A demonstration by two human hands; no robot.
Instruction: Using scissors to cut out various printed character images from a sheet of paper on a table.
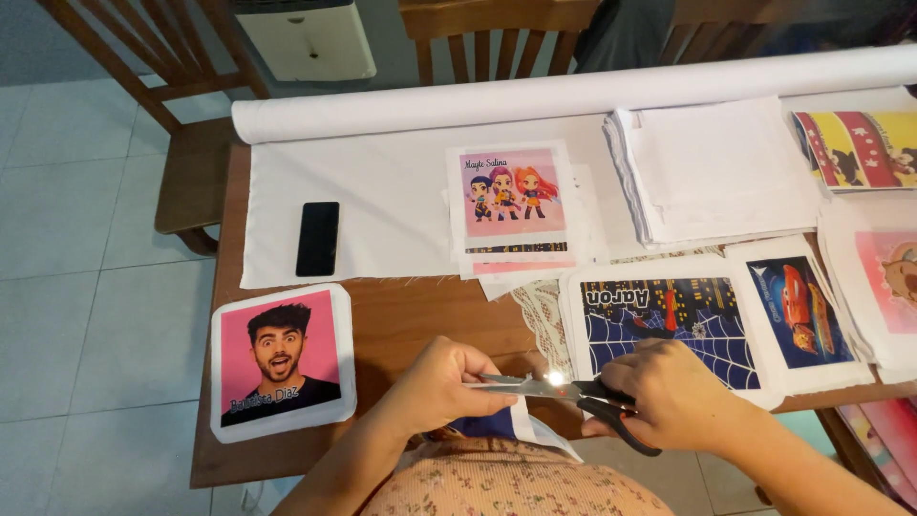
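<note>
Print [504, 420]: a white-edged fabric piece with a blue picture, at the near table edge just above my lap, pinched in my left hand [435, 387], whose fingers curl closed around its upper border. Scissors [573, 397]: black-handled, gripped in my right hand [673, 397], fingers closed through the loops; the steel blades point left, nearly level, and meet the print beside my left fingertips. Whether the blades are parted I cannot tell. Table [401, 315]: brown wood. Portrait [282, 361]: a pink print of a person, lying flat to the left of my left hand. Web print [659, 311]: just beyond my right hand, partly hidden by it. Phone [317, 239]: black, face down on the white cloth [382, 191] farther back. Stack [716, 167]: folded white sheets, back right.
</note>
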